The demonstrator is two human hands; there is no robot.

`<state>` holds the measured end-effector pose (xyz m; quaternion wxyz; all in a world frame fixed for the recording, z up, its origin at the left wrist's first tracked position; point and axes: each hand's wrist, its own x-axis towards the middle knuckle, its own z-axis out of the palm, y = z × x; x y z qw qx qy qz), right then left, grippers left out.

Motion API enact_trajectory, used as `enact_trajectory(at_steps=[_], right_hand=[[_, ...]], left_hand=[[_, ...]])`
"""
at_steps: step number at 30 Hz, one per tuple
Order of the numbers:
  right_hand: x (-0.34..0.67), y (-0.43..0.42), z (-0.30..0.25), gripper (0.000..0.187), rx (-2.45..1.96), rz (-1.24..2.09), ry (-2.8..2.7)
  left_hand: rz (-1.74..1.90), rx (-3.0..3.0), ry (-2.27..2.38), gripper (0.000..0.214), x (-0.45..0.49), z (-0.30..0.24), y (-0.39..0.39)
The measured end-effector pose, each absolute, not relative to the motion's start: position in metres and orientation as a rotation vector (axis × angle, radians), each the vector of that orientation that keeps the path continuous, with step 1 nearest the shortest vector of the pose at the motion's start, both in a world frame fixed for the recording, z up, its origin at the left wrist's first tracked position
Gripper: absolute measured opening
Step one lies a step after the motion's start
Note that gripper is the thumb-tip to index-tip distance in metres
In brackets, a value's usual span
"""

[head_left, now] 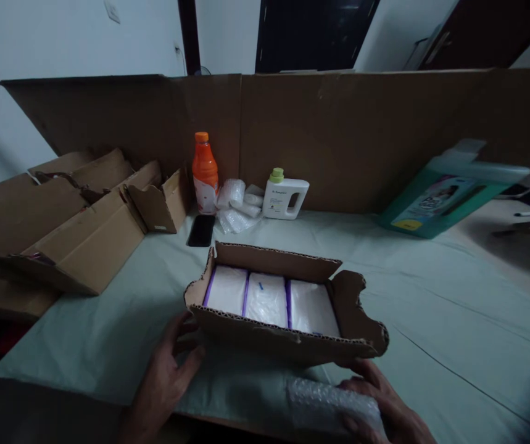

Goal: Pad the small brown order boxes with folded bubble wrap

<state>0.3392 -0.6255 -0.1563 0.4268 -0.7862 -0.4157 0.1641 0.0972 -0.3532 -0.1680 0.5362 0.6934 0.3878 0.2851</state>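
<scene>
A low open cardboard box (pixel 265 336) sits on the pale cloth in front of me, holding three white packets with purple edges (pixel 268 299) side by side. My left hand (pixel 167 370) rests at the box's near left corner, fingers spread and touching the cardboard. My right hand (pixel 385 407) lies below the box's near right corner, fingers curled over a roll of bubble wrap (pixel 327 407) lying on the cloth.
Further back stand an orange bottle (pixel 205 172), bubble wrap pieces (pixel 237 206), a white jug with a green cap (pixel 285 196) and a black phone (pixel 201 230). Open cardboard boxes (pixel 74 228) lie at left. A teal box (pixel 450 194) leans at right against a cardboard wall (pixel 348 135).
</scene>
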Motion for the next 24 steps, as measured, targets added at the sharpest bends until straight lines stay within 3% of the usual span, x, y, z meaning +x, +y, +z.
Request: enact_trajectory(at_steps=[5,15,24], right_hand=[[0.338,-0.609,-0.152,0.022,-1.895,0.449,-1.12],[0.339,-0.605,-0.159,0.024,-1.907,0.385,-1.101],[0.336,-0.599,-0.156,0.031,-1.961,0.413,-1.1]], left_hand=[[0.588,1.627,0.884,0.061,0.108,-0.167,-0.351],[0.495,1.599,0.856,0.042,0.128,-0.157,-0.357],[0.511,1.565,0.932,0.041,0.138,-0.16,-0.36]])
